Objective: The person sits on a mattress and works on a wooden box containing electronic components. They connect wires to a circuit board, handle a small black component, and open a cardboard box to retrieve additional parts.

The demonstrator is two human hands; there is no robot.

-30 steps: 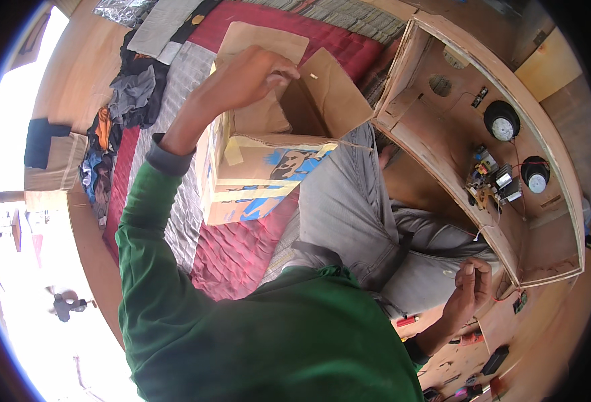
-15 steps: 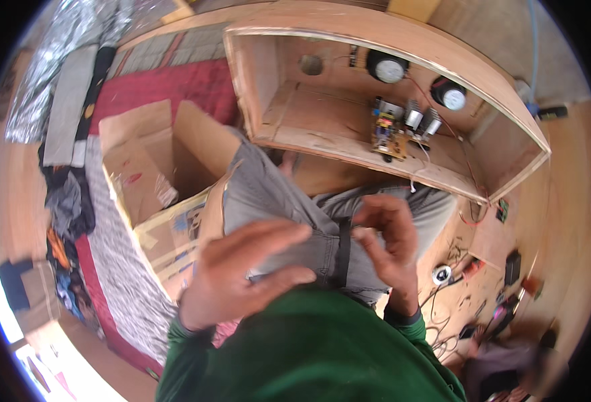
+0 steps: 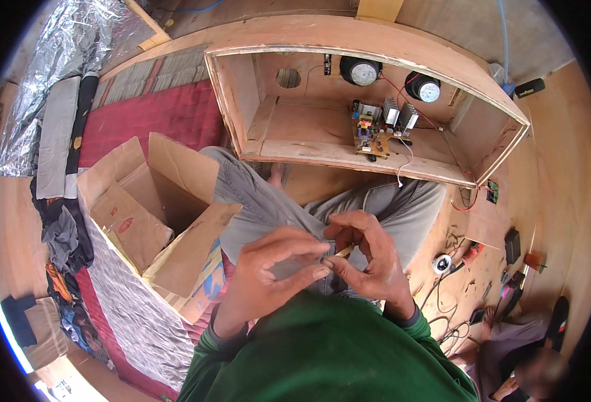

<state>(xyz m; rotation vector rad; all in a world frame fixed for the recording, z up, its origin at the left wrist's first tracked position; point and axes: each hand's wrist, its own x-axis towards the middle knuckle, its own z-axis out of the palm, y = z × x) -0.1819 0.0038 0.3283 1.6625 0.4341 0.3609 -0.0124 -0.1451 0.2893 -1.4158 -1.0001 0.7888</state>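
My two hands meet in front of my green shirt, above my lap. My right hand (image 3: 370, 258) is closed, its thumb and fingers pinching a small pale-yellow piece (image 3: 344, 252) too little to name. My left hand (image 3: 272, 273) is beside it, fingers and thumb apart, with the thumb tip close to the right thumb. Beyond my legs lies a wooden speaker box (image 3: 309, 157), its open side toward me. Inside it are a circuit board (image 3: 372, 134) with silver heat sinks and two round speakers, one being the left speaker (image 3: 360, 70).
An open cardboard box (image 3: 198, 167) stands at my left on a grey and red mat (image 3: 141, 120). To my right lie cables (image 3: 439, 311), a white tape-like roll (image 3: 441, 264), a small green board (image 3: 492, 191) and several tools. Another person (image 3: 520, 362) sits at the lower right.
My hands have come together from apart, and the pale-yellow piece now shows in the right fingers. The view has shifted, so the speaker box appears further left.
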